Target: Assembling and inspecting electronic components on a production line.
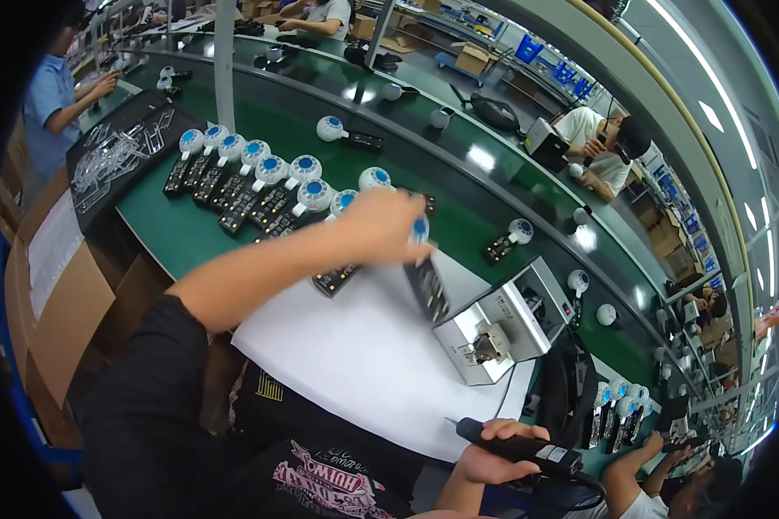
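Observation:
My left hand (385,227) reaches over the white sheet (337,355), its fingers closed on a device with a white round head and a black rectangular body (428,290). The device hangs tilted and is smeared by motion; part of its blue-centred head shows below my fingers. Several like devices (271,170) lie in a row on the green surface left of and behind this hand. My right hand (498,458) grips a black electric screwdriver (528,450) near the front edge, its bit pointing left. Right of the held device stands a silver metal box (480,333) with a small mechanism in its opening.
At the left, a black tray (121,147) holds many clear pieces, above an open cardboard box (65,294). Behind runs a green conveyor (459,195) carrying scattered devices, and a metal post (224,69) rises at its near side. Other people (593,147) work around the line.

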A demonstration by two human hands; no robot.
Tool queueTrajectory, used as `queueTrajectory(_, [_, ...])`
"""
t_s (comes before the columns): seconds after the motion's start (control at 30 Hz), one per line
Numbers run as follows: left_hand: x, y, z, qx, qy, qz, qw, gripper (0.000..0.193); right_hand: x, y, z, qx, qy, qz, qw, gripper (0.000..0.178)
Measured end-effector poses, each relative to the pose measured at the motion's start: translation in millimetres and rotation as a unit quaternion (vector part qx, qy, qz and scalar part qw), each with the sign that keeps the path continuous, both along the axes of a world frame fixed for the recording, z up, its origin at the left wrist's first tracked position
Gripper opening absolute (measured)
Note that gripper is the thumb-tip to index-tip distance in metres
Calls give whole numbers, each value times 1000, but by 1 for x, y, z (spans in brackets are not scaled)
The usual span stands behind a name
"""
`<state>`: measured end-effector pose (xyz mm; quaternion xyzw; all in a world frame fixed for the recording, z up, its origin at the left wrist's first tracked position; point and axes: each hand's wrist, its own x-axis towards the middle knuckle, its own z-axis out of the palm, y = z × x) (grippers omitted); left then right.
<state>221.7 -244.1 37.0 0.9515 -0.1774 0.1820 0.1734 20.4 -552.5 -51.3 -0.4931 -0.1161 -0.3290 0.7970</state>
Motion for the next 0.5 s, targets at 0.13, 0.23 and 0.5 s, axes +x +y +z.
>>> queueTrajectory(0.13, [90, -9, 19, -58, 43, 126, 989, 63, 3, -3, 2, 57, -3, -10, 998, 74])
queueTrajectory(0.23, [160, 1, 1, -41, 57, 229, 971, 61, 14, -2, 0, 6, -44, 41, 998, 65])
queueTrajectory(0.5, [268, -48, -52, 316, 51, 258, 911, 39, 23, -34, -47, 95, -238, 286, 923, 62])
